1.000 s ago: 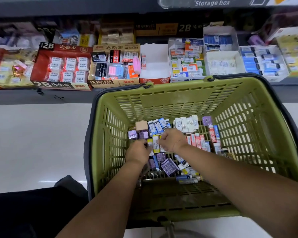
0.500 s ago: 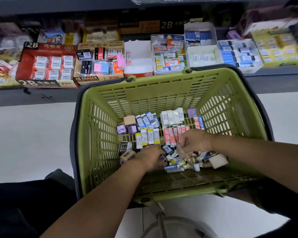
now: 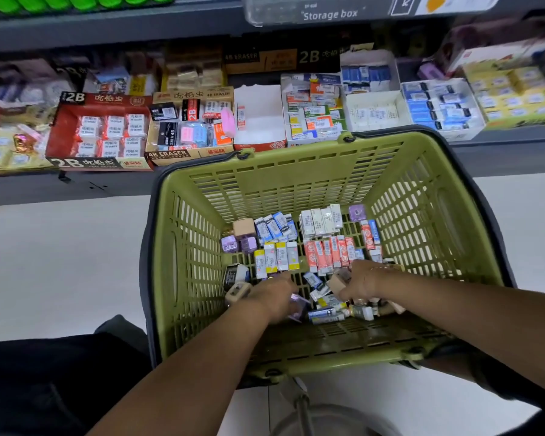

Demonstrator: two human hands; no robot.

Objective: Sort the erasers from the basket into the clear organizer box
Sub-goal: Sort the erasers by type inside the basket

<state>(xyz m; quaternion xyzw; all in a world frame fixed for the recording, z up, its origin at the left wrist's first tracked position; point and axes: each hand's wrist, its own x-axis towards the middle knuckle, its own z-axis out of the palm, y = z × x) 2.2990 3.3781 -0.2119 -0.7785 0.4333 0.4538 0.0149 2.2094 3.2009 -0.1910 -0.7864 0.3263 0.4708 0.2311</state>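
Observation:
A green plastic basket (image 3: 296, 171) stands in front of me, with erasers in its bottom. Blue (image 3: 276, 228), white (image 3: 320, 221), yellow-white (image 3: 277, 258) and red (image 3: 329, 253) erasers lie in neat rows at the far side. Loose ones are piled near my hands. My left hand (image 3: 274, 298) is down in the pile, fingers curled over a purple-wrapped eraser (image 3: 297, 307). My right hand (image 3: 361, 280) pinches a beige eraser (image 3: 339, 281) just above the pile. A clear box marked "Storage box" (image 3: 296, 12) sits on the upper shelf.
Behind the basket runs a grey shelf (image 3: 76, 190) with open display boxes of erasers, among them a red 2B box (image 3: 99, 133) and a 4B box (image 3: 191, 127). White floor lies to the left. A round metal object (image 3: 321, 420) is under the basket's near edge.
Both hands drew back from the sorted rows to the loose pile nearer me. The right hand now pinches a beige eraser, and the left has closed over a purple one.

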